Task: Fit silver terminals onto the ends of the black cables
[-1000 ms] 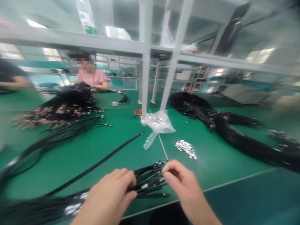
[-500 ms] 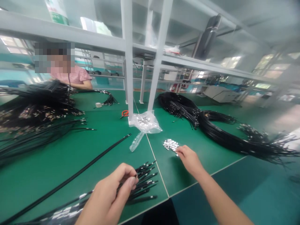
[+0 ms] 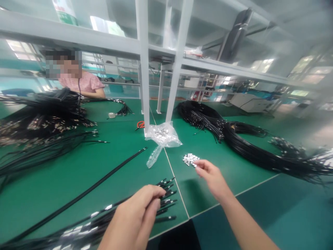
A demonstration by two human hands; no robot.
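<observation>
My left hand (image 3: pixel 142 211) lies over a bundle of black cables (image 3: pixel 166 201) near the table's front edge, thumb and fingers closed around cable ends that they partly hide. At the near side of a small pile of silver metal pieces (image 3: pixel 190 159), the fingertips of my right hand (image 3: pixel 210 175) are pinched together; whatever is between them is too small to make out. Behind the pile, a clear plastic bag (image 3: pixel 163 134) holds more silver pieces. Two long black cables (image 3: pixel 104 182) lie diagonally on the green table to the left.
Large black cable heaps lie at the left (image 3: pixel 41 114) and right (image 3: pixel 244 149). White shelf posts (image 3: pixel 144 76) stand behind the bag, beside orange-handled scissors (image 3: pixel 140 125). A person in pink (image 3: pixel 83 83) sits across the table at the left.
My left hand has moved right and slightly down along the cable ends. My right hand stays by the silver pieces, shifted slightly right. The whole view has shifted slightly.
</observation>
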